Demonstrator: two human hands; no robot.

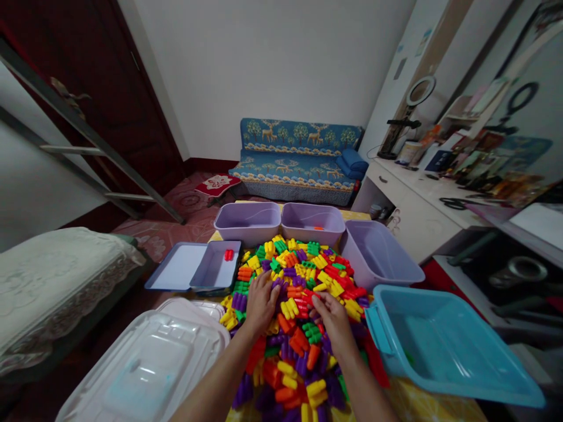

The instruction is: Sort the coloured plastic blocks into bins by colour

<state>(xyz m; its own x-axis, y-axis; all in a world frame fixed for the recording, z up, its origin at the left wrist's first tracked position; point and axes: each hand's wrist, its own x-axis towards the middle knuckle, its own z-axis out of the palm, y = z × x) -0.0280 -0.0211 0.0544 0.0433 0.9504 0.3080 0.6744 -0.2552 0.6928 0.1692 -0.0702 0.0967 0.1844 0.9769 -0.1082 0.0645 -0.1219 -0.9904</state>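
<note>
A big heap of plastic building blocks in red, yellow, green, purple and orange covers the middle of the table. On the heap's left side, my left hand rests with thumb and fingers apart, close to purple blocks; it holds nothing that I can see. My right hand is at the heap's centre right, fingers bent in on a red block. Yellow blocks lie between the two hands. Green blocks lie just left of my right wrist.
Lilac bins, one with an orange-red piece inside, line the far edge. A shallow tray with a red block sits left, white lids nearer. A blue tub stands right. Beyond are a sofa and a cluttered dresser.
</note>
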